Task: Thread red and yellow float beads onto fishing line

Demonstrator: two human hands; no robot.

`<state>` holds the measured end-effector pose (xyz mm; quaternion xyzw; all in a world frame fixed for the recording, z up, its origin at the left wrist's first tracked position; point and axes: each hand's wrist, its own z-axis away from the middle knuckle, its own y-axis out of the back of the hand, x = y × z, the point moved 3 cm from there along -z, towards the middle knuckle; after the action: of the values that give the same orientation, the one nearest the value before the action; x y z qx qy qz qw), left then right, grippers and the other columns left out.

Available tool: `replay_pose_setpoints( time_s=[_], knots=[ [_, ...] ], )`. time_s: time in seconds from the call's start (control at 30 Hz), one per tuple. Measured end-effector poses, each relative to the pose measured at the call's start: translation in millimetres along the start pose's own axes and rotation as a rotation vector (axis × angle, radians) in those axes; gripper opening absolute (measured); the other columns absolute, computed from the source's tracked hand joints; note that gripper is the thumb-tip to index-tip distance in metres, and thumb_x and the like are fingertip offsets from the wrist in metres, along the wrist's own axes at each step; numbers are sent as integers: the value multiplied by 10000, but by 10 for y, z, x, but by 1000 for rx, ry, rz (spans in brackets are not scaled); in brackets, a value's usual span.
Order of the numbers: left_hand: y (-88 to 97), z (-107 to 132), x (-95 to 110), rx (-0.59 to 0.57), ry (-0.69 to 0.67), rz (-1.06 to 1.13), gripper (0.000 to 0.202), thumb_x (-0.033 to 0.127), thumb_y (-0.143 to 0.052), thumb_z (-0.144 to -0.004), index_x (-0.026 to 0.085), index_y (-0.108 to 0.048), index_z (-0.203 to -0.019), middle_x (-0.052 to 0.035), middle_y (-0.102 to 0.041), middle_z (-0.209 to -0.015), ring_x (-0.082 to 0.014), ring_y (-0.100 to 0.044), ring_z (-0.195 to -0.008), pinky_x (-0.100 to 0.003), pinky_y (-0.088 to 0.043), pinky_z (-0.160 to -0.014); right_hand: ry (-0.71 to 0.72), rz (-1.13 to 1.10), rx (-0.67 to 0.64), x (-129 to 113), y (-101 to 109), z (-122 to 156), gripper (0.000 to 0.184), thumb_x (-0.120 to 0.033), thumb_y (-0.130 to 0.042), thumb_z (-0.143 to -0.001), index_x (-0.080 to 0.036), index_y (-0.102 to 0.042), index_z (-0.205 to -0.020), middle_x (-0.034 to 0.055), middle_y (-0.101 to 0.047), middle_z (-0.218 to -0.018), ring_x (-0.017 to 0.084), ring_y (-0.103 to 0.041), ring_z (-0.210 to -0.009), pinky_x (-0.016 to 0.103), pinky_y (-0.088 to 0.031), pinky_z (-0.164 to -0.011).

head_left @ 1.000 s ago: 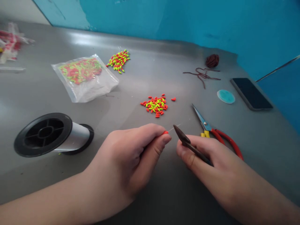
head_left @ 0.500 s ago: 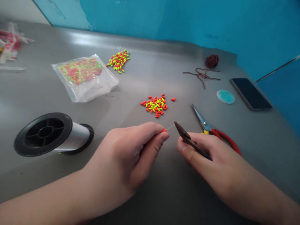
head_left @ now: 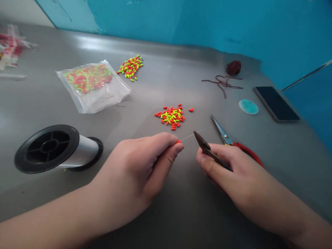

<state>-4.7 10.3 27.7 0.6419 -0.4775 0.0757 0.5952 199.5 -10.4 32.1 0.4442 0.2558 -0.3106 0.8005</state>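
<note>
Between its thumb and forefinger, my left hand [head_left: 145,173] pinches a small red oval bead [head_left: 178,141]. A thin clear line [head_left: 187,137] runs from that bead to the dark jaws of the pliers [head_left: 202,141], which cross it near its free end. My right hand [head_left: 233,176] is closed around the pliers' handles. Just beyond my hands lies a pile of red and yellow-green oval beads [head_left: 171,117], with a separate red bead [head_left: 191,110] to its right. Scissors [head_left: 225,136] with red handles lie partly hidden behind my right hand.
At left stands a black-ended spool of clear line [head_left: 86,151]. Behind it are a clear bag of beads [head_left: 101,93] and a second bead pile [head_left: 131,67]. Brown cord [head_left: 225,83], a cord ball [head_left: 233,67], a turquoise disc [head_left: 248,107] and a phone [head_left: 276,103] lie at right.
My left hand has shifted slightly left and up with the bead, and the gap to the pliers has widened. More line shows between them. The pliers' tip has barely moved.
</note>
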Motion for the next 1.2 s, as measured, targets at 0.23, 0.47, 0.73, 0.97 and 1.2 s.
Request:
replay_pose_setpoints(
  time_s=[0.23,0.47,0.73,0.97,1.2],
  knots=[
    [-11,-20,-27,8,-15,-22,180,226,-603,-1090,181,-710,-953,67,-553,-645,-87,-467,-523,-249,-368,-539,-8,-23,-6,-13,3,-15,436,-526,-484,-1062,-243,-428,-736,-36,-391,-700,156,-390,-641,300,-322,-523],
    [-1,-22,-30,25,-29,-52,178,214,-612,-1083,181,-694,-929,68,-523,-635,-86,-444,-518,-255,-354,-541,-4,-33,15,3,19,-17,457,-506,-525,-1053,-250,-366,-709,-51,-339,-673,145,-330,-607,298,-277,-486],
    [13,-19,-47,35,-31,-66,173,215,-617,-1084,165,-731,-964,56,-568,-663,-88,-471,-542,-267,-357,-558,20,-41,28,-1,21,-38,458,-488,-514,-1072,-248,-365,-711,-57,-340,-668,135,-326,-597,290,-279,-481],
    [22,-31,-42,40,-27,-88,179,217,-614,-1080,177,-721,-943,61,-540,-645,-96,-437,-527,-288,-339,-555,12,-50,38,15,29,-36,452,-482,-518,-1068,-251,-367,-710,-61,-335,-659,134,-320,-585,292,-272,-479],
    [-1,-55,-75,6,-19,-113,216,239,-628,-1061,193,-674,-855,67,-493,-637,-94,-418,-535,-279,-317,-539,10,-8,41,44,45,-60,445,-511,-504,-1067,-244,-411,-724,-45,-384,-683,151,-381,-626,310,-304,-521]
  ],
)
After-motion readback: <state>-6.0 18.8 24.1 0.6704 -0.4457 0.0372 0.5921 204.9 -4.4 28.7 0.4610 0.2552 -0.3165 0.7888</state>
